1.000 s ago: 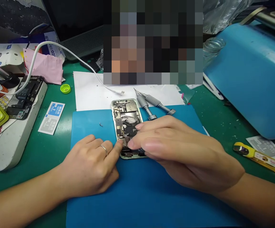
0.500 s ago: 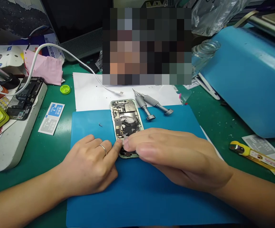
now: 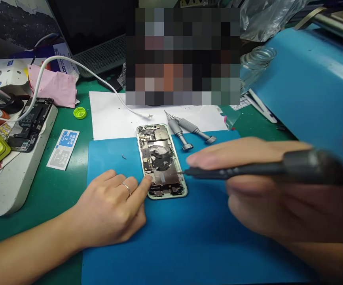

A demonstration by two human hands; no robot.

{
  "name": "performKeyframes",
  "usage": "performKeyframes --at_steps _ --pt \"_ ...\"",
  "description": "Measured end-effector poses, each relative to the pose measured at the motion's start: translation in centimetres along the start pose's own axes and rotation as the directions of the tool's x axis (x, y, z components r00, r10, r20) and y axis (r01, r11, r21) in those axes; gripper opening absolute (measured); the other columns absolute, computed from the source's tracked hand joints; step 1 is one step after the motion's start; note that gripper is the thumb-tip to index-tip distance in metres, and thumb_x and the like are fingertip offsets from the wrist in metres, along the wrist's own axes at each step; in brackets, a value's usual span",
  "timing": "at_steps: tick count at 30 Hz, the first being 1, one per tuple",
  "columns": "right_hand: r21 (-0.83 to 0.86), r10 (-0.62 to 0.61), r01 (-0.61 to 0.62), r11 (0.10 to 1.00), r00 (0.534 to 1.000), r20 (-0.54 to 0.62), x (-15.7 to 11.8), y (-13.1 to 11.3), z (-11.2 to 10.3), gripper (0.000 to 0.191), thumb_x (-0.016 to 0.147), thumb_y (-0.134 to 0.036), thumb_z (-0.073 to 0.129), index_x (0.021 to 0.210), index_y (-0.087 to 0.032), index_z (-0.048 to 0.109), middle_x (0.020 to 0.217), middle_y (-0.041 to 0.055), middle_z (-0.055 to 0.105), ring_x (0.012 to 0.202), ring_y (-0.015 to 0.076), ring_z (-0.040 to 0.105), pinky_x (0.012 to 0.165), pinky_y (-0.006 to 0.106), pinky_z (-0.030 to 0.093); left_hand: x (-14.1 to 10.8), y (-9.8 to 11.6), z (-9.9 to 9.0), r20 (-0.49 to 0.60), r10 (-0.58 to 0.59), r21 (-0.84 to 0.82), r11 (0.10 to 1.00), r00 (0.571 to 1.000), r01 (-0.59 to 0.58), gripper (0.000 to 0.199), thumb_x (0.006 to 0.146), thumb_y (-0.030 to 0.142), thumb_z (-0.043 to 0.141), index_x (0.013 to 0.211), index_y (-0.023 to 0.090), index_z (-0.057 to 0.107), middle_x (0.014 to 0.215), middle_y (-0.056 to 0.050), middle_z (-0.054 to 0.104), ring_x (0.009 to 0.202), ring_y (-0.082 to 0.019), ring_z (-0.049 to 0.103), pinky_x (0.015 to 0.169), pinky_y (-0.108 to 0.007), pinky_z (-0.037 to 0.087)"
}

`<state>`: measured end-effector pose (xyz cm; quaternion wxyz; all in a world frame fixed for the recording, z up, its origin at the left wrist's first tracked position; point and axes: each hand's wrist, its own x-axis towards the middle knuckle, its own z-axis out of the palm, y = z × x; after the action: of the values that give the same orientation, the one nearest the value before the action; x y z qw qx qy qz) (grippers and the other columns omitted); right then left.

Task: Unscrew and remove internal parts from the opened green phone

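Observation:
An opened phone (image 3: 167, 176) lies on the blue mat (image 3: 159, 245), its circuit board and inner parts exposed. My left hand (image 3: 114, 208) rests beside it, fingers curled, with the index fingertip pressed on the phone's lower left edge. A ring shows on one finger. To the right, my right hand (image 3: 254, 213) is closed around a black screwdriver (image 3: 239, 171), somewhat blurred. Its thin tip reaches the phone's right edge; whether it touches cannot be made out. A tiny dark piece (image 3: 124, 156) lies on the mat left of the phone.
Two grey screwdrivers (image 3: 179, 134) lie just above the phone. A white cable (image 3: 79, 61) arches over white paper (image 3: 108, 122). At left are a green cap (image 3: 80, 113), a printed card (image 3: 63, 149) and another opened phone (image 3: 30, 128). A glass jar (image 3: 257, 65) stands back right.
My right hand has moved right and up off the phone and turned, bringing the black screwdriver into view. The phone's lower half is uncovered. My left hand has stayed in place.

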<state>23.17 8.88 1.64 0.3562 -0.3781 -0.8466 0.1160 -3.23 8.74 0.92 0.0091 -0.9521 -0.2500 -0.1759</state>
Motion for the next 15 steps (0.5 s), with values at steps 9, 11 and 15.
performKeyframes --at_steps 9,11,15 --pt "-0.292 0.233 -0.305 0.906 0.938 -0.255 2.0 2.3 -1.8 0.032 0.098 -0.037 0.059 0.126 -0.026 0.070 0.092 0.0037 0.076 0.082 0.0210 0.072 0.076 0.039 0.061 0.0 -0.2 -0.4 0.061 0.027 -0.009 1.000 0.998 -0.027 0.040 0.098 0.015 0.050 0.134 0.006 0.062 0.076 -0.002 0.065 0.060 -0.017 0.057 0.054 -0.036 0.044" --pt "-0.325 0.297 -0.400 0.857 0.898 -0.323 2.6 3.0 -2.0 0.029 0.097 -0.035 0.059 0.120 -0.024 0.074 0.086 0.0028 0.075 0.074 0.0190 0.069 0.073 0.037 0.058 0.2 -0.3 -0.4 0.092 0.040 -0.006 0.999 0.995 -0.039 0.040 0.098 0.015 0.048 0.135 0.007 0.063 0.078 -0.002 0.065 0.060 -0.018 0.057 0.054 -0.036 0.044" --pt "-0.412 0.528 -0.551 0.726 0.830 -0.180 3.1 5.0 -3.0 0.037 0.093 -0.033 0.056 0.123 -0.024 0.074 0.083 0.0040 0.074 0.072 0.0207 0.066 0.067 0.035 0.049 0.4 -0.3 -0.4 0.083 0.037 -0.013 0.999 0.996 -0.036 0.039 0.098 0.016 0.048 0.132 0.007 0.064 0.077 -0.003 0.065 0.060 -0.018 0.057 0.053 -0.036 0.042"
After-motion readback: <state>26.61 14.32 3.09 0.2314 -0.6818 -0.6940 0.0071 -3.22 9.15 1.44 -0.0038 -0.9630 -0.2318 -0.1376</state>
